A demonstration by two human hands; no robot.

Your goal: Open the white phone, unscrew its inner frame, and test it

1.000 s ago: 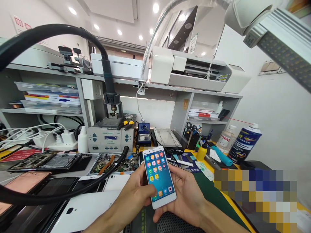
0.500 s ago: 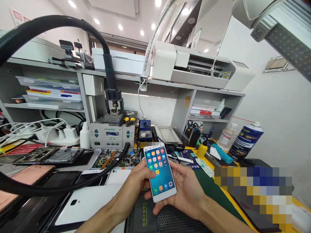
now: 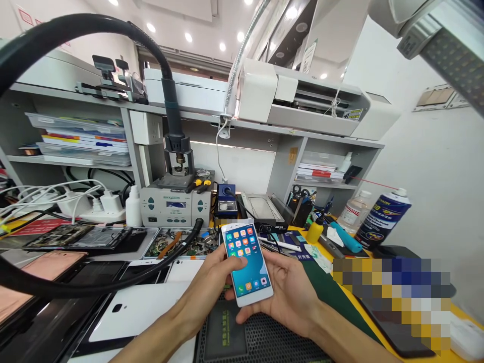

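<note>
A white smartphone (image 3: pixel 251 272) is held up in front of me, its lit screen showing rows of app icons on a blue background. My left hand (image 3: pixel 217 269) grips the phone's left side, the thumb lying on the lower icons of the screen. From the right, my right hand (image 3: pixel 289 287) cradles the phone's edge and lower back, with fingers curled underneath. Beneath the hands lies a black perforated mat (image 3: pixel 272 338). To the left, white phone back covers (image 3: pixel 132 312) lie flat on the bench.
A thick black hose (image 3: pixel 94 290) loops across the left side from a hot-air station (image 3: pixel 172 206). Behind the phone sits a tray of circuit boards (image 3: pixel 162 244). On the right stand a yellow bottle (image 3: pixel 314 231) and a blue spray can (image 3: pixel 383 219).
My left thumb has shifted slightly up on the screen. The phone and both hands sit marginally lower and further left, and the camera view has moved a little.
</note>
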